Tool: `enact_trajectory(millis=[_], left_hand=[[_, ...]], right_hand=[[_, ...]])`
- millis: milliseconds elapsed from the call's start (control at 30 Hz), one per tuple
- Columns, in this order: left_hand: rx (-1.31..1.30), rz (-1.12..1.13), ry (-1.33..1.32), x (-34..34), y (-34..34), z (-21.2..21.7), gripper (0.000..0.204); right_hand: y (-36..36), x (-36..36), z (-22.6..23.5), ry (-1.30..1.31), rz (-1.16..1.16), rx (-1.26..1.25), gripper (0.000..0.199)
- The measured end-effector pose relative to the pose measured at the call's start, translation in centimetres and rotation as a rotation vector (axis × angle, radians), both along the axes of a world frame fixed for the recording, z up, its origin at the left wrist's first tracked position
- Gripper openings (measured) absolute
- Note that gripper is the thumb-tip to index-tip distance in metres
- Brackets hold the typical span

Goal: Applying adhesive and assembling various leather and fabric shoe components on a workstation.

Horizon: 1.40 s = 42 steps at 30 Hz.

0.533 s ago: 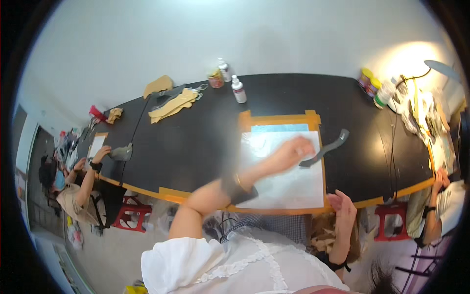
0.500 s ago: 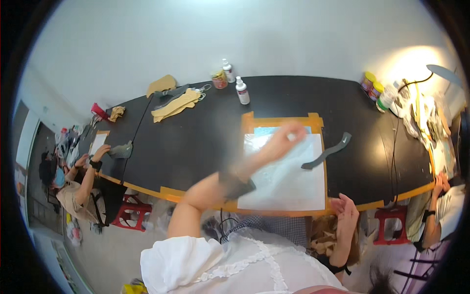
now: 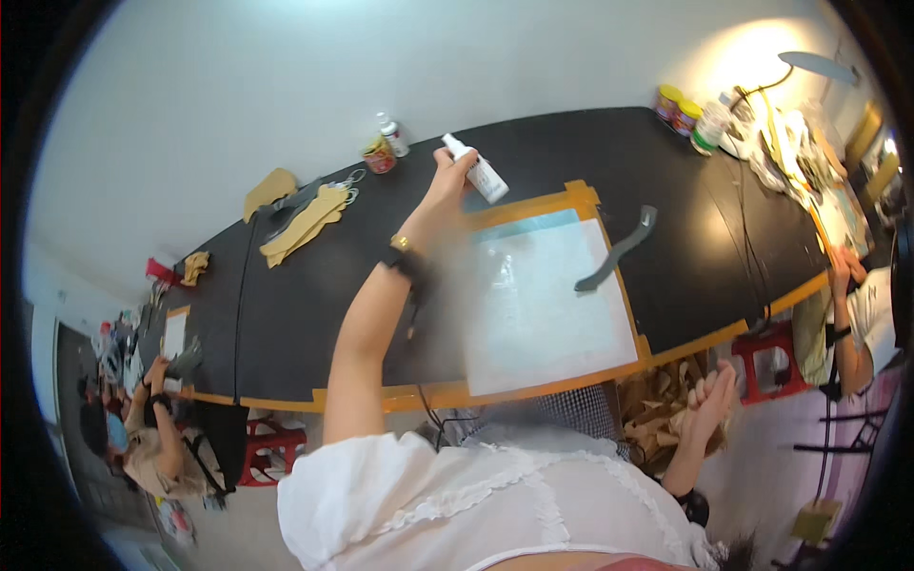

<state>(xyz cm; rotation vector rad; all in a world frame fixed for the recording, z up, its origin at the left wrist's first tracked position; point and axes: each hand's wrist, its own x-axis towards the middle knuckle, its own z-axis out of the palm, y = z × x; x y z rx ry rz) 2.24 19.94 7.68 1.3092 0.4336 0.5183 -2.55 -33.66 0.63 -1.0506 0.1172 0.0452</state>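
black table point(image 3: 286, 314) under both hands | white sheet point(image 3: 547, 305) on orange-edged mat, just below the left fingers | left hand point(image 3: 447, 186) raised, fingers clamped around white spray bottle point(image 3: 481, 174), tilted, nozzle up-left | right hand point(image 3: 709, 404) off table's near edge, fingers spread apart, holding nothing | grey curved tool point(image 3: 617, 249) right of sheet

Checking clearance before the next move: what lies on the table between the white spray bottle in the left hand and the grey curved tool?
In the head view, only the orange-taped top corner of the white sheet lies between the spray bottle in the left hand and the grey tool.
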Motion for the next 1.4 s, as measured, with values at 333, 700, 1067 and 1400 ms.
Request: enact_trajectory(millis=[333,700,1067,1400], left_hand=[[0.782,-0.91,-0.07,-6.9,-32.1,2.6,0.055],[1.033,-1.102,-0.165,-5.4,-46.7,-7.8,0.037],[1.019,-1.152,-0.165,-5.3,-48.9,-10.0,0.046],[0.85,-0.82,-0.143,-5.4,-32.2,3.7,0.053]], right_hand=[[3.1,1.1,0.4,0.084,0.133,0.208,0.034],[-7.0,-3.2,-5.6,0.35,-0.169,0.304,0.034],[-8.9,-3.8,-7.9,0.364,-0.199,0.297,0.037],[-11.2,-1.7,-9.0,0.221,-0.192,0.687,0.026]])
